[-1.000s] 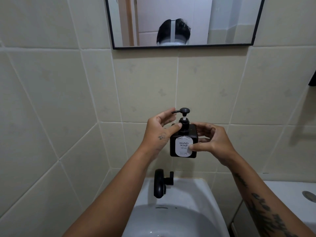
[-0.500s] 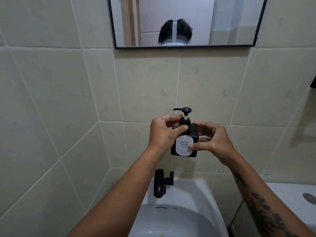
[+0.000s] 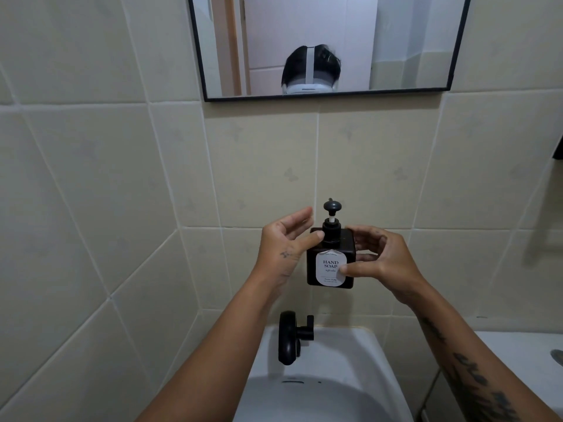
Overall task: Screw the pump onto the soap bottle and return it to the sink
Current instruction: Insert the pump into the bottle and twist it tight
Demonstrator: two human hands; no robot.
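Tiled wall (image 3: pixel 91 208): backdrop, w/ mirror (image 3: pixel 329 97) above. No obstruction betw. hands & basin.

Sink (image 3: pixel 350 354): white, directly below hands; black tap (image 3: pixel 289 338) at rear-left rim. Flat rim looked narrow; right rear seemed the freer spot.

Soap bottle (image 3: pixel 330 260): dark, square, upright in mid-air above sink, well clear of it.

Right hand (image 3: pixel 380 263): clamped on bottle, thumb on label.

Left hand (image 3: pixel 283 245): fingers spread apart, thumb tip touching collar, gripping nothing.

Pump (image 3: pixel 332 220): seated in neck, nozzle pointing away.

Step, judged: screwing, mid re-grip. Next: re-pinch collar, twist snug, lower past tap.
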